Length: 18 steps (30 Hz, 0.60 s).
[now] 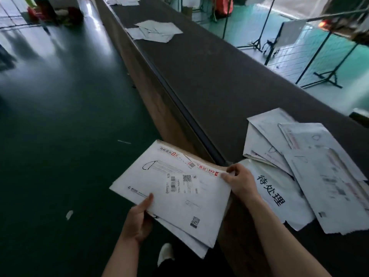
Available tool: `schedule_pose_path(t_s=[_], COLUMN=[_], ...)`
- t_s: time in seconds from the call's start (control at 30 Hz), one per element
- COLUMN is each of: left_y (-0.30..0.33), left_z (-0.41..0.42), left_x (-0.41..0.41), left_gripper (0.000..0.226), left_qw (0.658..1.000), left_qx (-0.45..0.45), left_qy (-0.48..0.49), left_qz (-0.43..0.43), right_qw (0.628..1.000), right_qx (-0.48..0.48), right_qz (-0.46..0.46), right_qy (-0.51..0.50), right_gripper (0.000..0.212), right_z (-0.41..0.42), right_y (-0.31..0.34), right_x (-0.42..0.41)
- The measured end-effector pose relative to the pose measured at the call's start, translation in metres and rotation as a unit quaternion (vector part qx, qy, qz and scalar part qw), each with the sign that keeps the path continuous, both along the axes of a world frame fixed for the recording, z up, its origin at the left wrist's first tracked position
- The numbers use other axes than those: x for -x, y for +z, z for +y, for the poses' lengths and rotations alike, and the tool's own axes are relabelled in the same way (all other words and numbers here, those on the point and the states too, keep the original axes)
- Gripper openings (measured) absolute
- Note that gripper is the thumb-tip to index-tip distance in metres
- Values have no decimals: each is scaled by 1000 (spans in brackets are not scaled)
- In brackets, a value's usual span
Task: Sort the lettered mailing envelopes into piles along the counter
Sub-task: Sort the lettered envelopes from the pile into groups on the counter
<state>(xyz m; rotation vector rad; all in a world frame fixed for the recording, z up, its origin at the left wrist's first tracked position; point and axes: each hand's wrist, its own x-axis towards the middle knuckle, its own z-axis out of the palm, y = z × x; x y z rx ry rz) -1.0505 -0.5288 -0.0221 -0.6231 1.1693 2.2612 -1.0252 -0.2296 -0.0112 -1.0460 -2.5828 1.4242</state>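
Observation:
A small stack of white mailing envelopes (175, 188) hangs over the floor beside the long dark counter (209, 80). The top one bears a handwritten letter D, a barcode label and red print. My left hand (139, 218) grips the stack's lower left edge, thumb on top. My right hand (237, 180) pinches the top envelope's right corner. On the counter to the right lies a loose heap of envelopes (311, 160) beside a white sheet with large black characters (273, 194). A second pile (155, 31) lies farther along the counter, a third pile (125, 1) at its far end.
The counter's wooden front (157, 108) drops to a dark green floor (60, 116) on the left, with paper scraps on it. Black stands (327, 76) and a white board rise beyond the counter on the right. A white shoe (165, 254) shows below.

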Motion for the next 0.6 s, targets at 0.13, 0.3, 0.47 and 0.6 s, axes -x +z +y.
schedule_pose_path(t_s=[0.13,0.3,0.47,0.6], left_y=[6,16,18,20], left_z=[34,101,187,238], left_x=[85,153,176,183], left_gripper=[50,46,34,33], left_qw=[994,979,971,970], left_qx=[-33,-64,-3,39], left_qy=[-101,-192,-238,-239], left_qz=[4,36,24,10], right_qw=[977,861,729,611], right_qx=[76,235,229,236], right_qz=[90,195,298,394], right_qy=[-176,-407,-572,-645], right_gripper=[38,10,13,17], right_z=[23,68,123,174], right_y=[16,20,24,27], right_x=[31,38,25,20])
